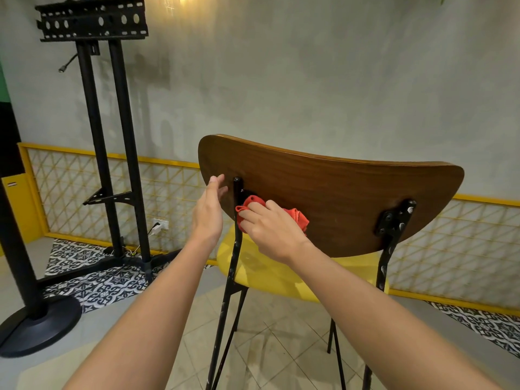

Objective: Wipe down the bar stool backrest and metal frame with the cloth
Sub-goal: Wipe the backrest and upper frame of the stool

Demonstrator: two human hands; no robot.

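Observation:
The bar stool stands in front of me with its curved brown wooden backrest facing me, a yellow seat below it and a black metal frame with chipped paint. My right hand presses a red cloth against the lower left of the backrest, beside the left frame upright. My left hand is at the backrest's left edge, fingers extended and touching the wood, holding nothing. A second black bracket is bolted to the backrest on the right.
A tall black TV stand stands at the left, with cables and a wall socket near its foot. A black round-based pole is at the far left. A yellow lattice rail runs along the grey wall.

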